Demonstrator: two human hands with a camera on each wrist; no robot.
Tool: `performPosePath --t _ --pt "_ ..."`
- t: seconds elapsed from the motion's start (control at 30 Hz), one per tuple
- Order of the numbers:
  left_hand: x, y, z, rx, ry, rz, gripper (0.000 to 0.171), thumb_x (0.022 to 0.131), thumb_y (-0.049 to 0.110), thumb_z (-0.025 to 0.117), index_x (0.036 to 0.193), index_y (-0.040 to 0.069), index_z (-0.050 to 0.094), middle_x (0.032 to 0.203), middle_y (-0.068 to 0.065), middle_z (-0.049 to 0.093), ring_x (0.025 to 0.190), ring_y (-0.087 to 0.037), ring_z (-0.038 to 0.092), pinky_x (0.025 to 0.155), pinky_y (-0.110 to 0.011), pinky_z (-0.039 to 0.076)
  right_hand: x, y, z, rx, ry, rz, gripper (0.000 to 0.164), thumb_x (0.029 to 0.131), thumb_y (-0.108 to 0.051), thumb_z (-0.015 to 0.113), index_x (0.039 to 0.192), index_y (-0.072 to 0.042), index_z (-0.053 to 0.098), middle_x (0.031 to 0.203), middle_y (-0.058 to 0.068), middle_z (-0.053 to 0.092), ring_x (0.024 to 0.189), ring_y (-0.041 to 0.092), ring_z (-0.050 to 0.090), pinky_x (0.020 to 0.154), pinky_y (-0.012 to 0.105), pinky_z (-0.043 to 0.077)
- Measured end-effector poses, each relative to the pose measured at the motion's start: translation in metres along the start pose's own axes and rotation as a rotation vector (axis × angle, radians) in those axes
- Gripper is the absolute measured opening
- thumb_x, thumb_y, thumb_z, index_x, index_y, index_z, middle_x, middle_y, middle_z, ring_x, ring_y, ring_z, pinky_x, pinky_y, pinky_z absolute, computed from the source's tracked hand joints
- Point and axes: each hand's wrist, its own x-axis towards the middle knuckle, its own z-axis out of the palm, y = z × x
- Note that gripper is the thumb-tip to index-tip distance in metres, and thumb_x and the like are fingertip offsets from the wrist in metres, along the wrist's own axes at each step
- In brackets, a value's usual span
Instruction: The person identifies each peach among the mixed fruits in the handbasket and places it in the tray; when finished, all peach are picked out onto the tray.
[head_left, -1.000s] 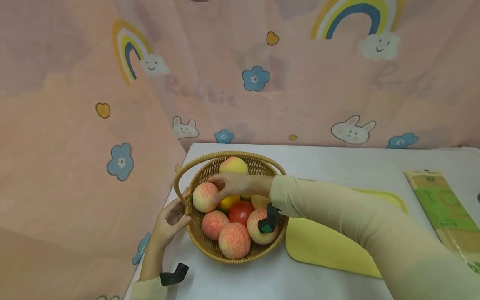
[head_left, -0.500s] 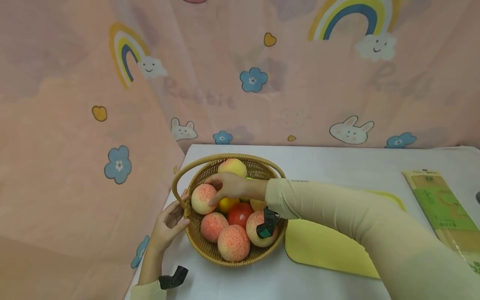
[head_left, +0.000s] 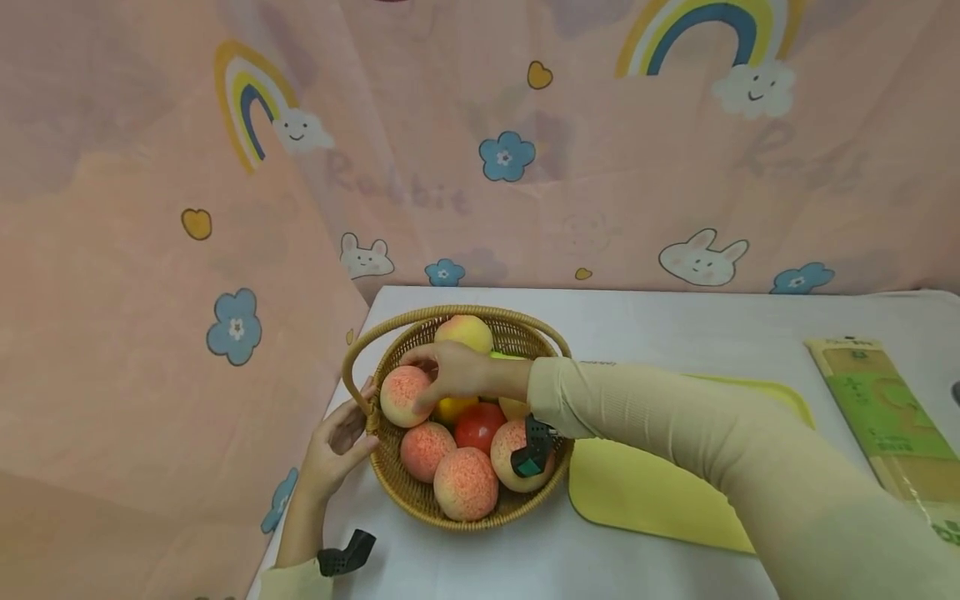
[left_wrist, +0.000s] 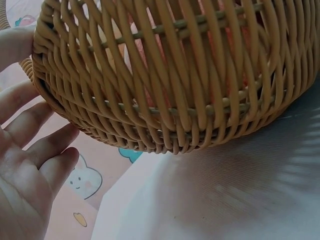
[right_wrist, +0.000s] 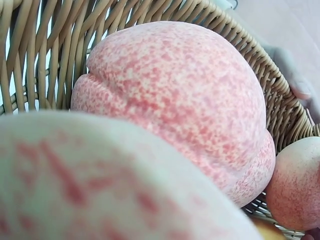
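A round wicker basket (head_left: 405, 497) with an arched handle stands on the white table, holding several peaches, a red fruit (head_left: 477, 427) and yellow fruit. My right hand (head_left: 459, 372) reaches in from the right and grips a peach (head_left: 402, 394) at the left inside wall, thumb on the near side and fingers on the far side. In the right wrist view that peach (right_wrist: 296, 187) shows at the right edge, past a larger peach (right_wrist: 180, 95). My left hand (head_left: 333, 446) holds the basket's left side by the handle's foot; its fingers (left_wrist: 31, 122) lie against the outer weave.
A yellow board (head_left: 645, 496) lies right of the basket, partly under the right forearm. Farther right is a flat package (head_left: 885, 417) with a green label. A pink printed curtain (head_left: 585, 192) hangs behind and along the left of the table.
The view shifts slightly. Both hands keep their places on the peach and the basket, with hardly any movement of the fruit.
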Motion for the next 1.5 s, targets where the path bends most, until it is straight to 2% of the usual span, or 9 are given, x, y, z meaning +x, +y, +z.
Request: performPosePath --t 0.27,0.53,0.73,0.9,1.03,1.17,1.3,1.4,1.5 --pt "0.002 -0.004 -0.001 -0.014 -0.018 0.023 0.058 0.084 -0.013 0.060 0.135 -0.019 0.035 0.149 -0.009 0.038 0.138 -0.016 0.038 0.110 -0.023 0.036 -0.002 -0.006 -0.004 0.005 -0.022 -0.061 0.056 0.071 -0.010 0.078 0.123 -0.013 0.058 0.119 -0.002 0.062 0.105 0.011 0.055 0.090 0.023 0.047" --pt "0.001 -0.006 -0.003 -0.019 -0.008 0.073 0.056 0.080 -0.019 0.057 0.133 -0.012 0.043 0.134 -0.001 0.055 0.123 -0.012 0.053 0.102 -0.021 0.044 -0.007 -0.015 -0.009 0.185 -0.063 -0.106 0.056 0.072 -0.007 0.076 0.124 -0.009 0.055 0.123 0.001 0.058 0.113 0.016 0.055 0.097 0.026 0.046" --pt "0.001 -0.004 -0.002 -0.030 -0.016 0.085 0.057 0.081 -0.019 0.056 0.135 -0.013 0.041 0.138 -0.004 0.052 0.126 -0.013 0.051 0.103 -0.022 0.043 -0.021 -0.021 -0.015 0.246 -0.056 -0.134 0.056 0.075 -0.006 0.076 0.126 -0.011 0.054 0.125 -0.001 0.057 0.116 0.015 0.055 0.101 0.027 0.046" --pt "0.000 -0.004 -0.003 -0.016 -0.031 0.056 0.057 0.082 -0.017 0.057 0.135 -0.018 0.036 0.144 -0.002 0.047 0.131 -0.014 0.046 0.106 -0.023 0.040 -0.045 -0.025 -0.019 0.232 -0.020 -0.190 0.060 0.074 -0.012 0.078 0.128 -0.014 0.052 0.125 -0.003 0.056 0.117 0.012 0.051 0.103 0.033 0.044" --pt "0.000 -0.003 -0.004 0.019 -0.034 0.036 0.057 0.082 -0.017 0.057 0.133 -0.021 0.034 0.144 -0.003 0.046 0.132 -0.013 0.046 0.107 -0.023 0.040 -0.072 -0.026 -0.016 0.270 0.027 -0.245 0.063 0.074 -0.012 0.079 0.131 -0.013 0.051 0.128 -0.002 0.054 0.122 0.013 0.048 0.106 0.034 0.042" --pt "0.001 -0.001 -0.005 0.077 -0.035 0.010 0.057 0.081 -0.017 0.058 0.134 -0.018 0.037 0.148 -0.013 0.040 0.133 -0.012 0.044 0.106 -0.021 0.039 -0.102 -0.025 -0.015 0.343 0.095 -0.286 0.066 0.074 -0.007 0.079 0.133 -0.010 0.050 0.133 0.001 0.051 0.127 0.016 0.046 0.104 0.034 0.045" --pt "0.003 0.001 -0.004 0.108 -0.035 -0.004 0.059 0.080 -0.017 0.059 0.135 -0.015 0.039 0.149 -0.025 0.033 0.134 -0.014 0.043 0.106 -0.021 0.039 -0.131 -0.017 -0.020 0.433 0.145 -0.330 0.067 0.074 -0.002 0.078 0.133 -0.008 0.049 0.135 0.005 0.049 0.129 0.020 0.044 0.104 0.035 0.045" --pt "0.003 0.002 -0.004 0.095 -0.032 0.002 0.059 0.079 -0.018 0.059 0.135 -0.016 0.038 0.147 -0.023 0.038 0.134 -0.015 0.043 0.107 -0.022 0.039 -0.152 -0.007 -0.024 0.443 0.175 -0.357 0.067 0.075 -0.001 0.077 0.135 -0.008 0.047 0.136 0.007 0.048 0.128 0.020 0.046 0.105 0.033 0.044" --pt "0.000 0.004 -0.005 0.083 -0.036 0.030 0.058 0.079 -0.020 0.057 0.133 -0.019 0.037 0.145 -0.020 0.042 0.133 -0.014 0.044 0.107 -0.021 0.039 -0.173 0.004 -0.028 0.404 0.220 -0.367 0.067 0.075 0.002 0.075 0.136 -0.007 0.046 0.137 0.008 0.047 0.126 0.020 0.047 0.105 0.031 0.044"
